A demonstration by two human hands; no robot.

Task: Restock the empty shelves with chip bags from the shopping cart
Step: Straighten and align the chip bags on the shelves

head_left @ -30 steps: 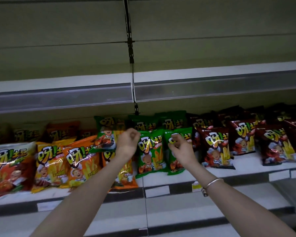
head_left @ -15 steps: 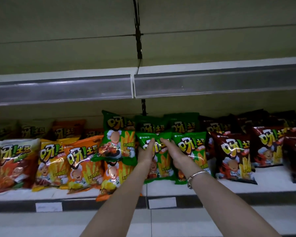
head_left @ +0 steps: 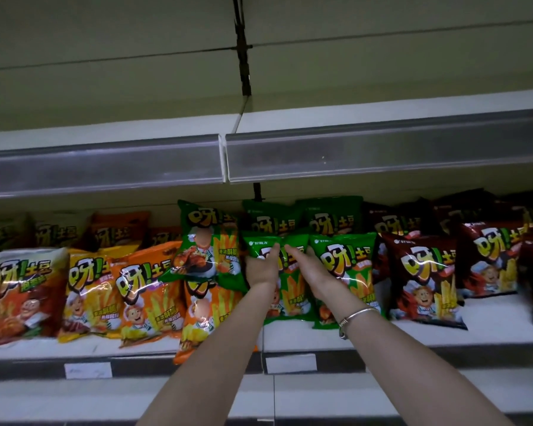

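**On the middle shelf: two flat hands, one green bag**

On the middle shelf (head_left: 366,333), the green chip bag (head_left: 293,293) stands upright at the front, right about where the two shelf sections meet; the left hand (head_left: 262,267) and right hand (head_left: 313,270) both lie against its face, fingers stretched out straight and pointing up, so it's flat touching, no real grip; the fingertips (head_left: 276,248) nearly meet near the bag's top edge. The right wrist wears a silver bangle (head_left: 356,316). Just to the left, another green bag (head_left: 210,253) sits tilted on top of an orange bag (head_left: 203,318) that pokes out over the shelf lip; a third green bag (head_left: 345,272) stands right beside the touched one on the right; dark red bags (head_left: 422,281) carry on further right, orange and yellow bags (head_left: 90,287) to the left; the upper shelf (head_left: 382,118) with its clear price rail (head_left: 382,152) hangs overhead.
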